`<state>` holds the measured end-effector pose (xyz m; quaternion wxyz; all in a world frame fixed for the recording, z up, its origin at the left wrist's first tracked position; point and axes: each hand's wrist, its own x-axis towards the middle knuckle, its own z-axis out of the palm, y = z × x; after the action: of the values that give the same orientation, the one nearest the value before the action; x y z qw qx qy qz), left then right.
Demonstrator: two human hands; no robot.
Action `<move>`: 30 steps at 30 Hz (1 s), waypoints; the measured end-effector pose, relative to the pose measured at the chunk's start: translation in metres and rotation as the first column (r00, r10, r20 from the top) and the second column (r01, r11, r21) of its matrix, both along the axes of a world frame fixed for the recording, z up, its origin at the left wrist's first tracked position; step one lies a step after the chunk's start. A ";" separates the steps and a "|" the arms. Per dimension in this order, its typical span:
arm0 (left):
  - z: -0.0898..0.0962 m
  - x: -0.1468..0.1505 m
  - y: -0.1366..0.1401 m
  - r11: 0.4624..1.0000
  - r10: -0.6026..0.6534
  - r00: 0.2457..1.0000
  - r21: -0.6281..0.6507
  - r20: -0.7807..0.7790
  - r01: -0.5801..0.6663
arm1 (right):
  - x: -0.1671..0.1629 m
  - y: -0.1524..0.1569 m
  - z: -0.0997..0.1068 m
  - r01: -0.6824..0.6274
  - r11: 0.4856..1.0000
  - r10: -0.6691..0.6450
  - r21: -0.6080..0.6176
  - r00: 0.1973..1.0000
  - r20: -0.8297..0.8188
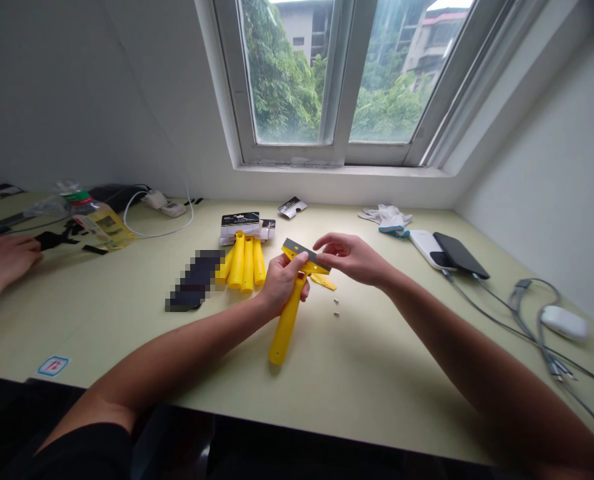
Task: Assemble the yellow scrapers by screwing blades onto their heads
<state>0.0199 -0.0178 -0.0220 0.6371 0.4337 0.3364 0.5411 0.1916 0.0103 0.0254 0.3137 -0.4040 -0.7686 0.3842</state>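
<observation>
A yellow scraper (285,327) hangs in my left hand (280,283), its handle pointing down toward me. My left thumb presses on a dark flat blade (293,247) lying across the scraper's head. At the blade's right end is my right hand (349,257), its curved fingers apart and a fingertip touching the blade. Below, a loose yellow cover plate (323,281) lies on the table, partly hidden by the scraper head. Two small screws (336,313) rest close to it.
Several yellow handles (248,263) lie left of my hands by black-and-white packaging (240,225). Gloves (389,217), a power bank (429,248), a phone (461,255) and cables (521,313) occupy the right. A bottle (104,223) and another person's hand (9,257) are at left.
</observation>
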 end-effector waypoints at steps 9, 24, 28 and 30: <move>0.001 -0.002 0.000 1.000 0.018 1.000 0.012 -0.003 -0.018 | 0.010 0.005 0.007 0.006 1.000 -0.006 0.002 1.000 -0.028; -0.002 -0.004 0.008 0.996 0.094 0.995 -0.005 -0.033 -0.094 | -0.005 0.018 -0.061 0.035 0.950 -0.235 0.310 0.733 0.639; 0.000 -0.003 0.007 0.995 0.099 0.994 -0.018 -0.047 -0.099 | -0.003 0.018 -0.058 0.087 0.932 -0.301 0.353 0.728 0.616; 0.001 -0.003 0.006 0.995 0.098 0.994 -0.020 -0.054 -0.099 | 0.002 0.021 -0.051 0.106 0.928 -0.313 0.357 0.742 0.594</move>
<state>0.0172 -0.0119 -0.0207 0.6053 0.4235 0.3803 0.5564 0.1934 0.0315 -0.0258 0.1316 -0.5427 -0.8271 0.0638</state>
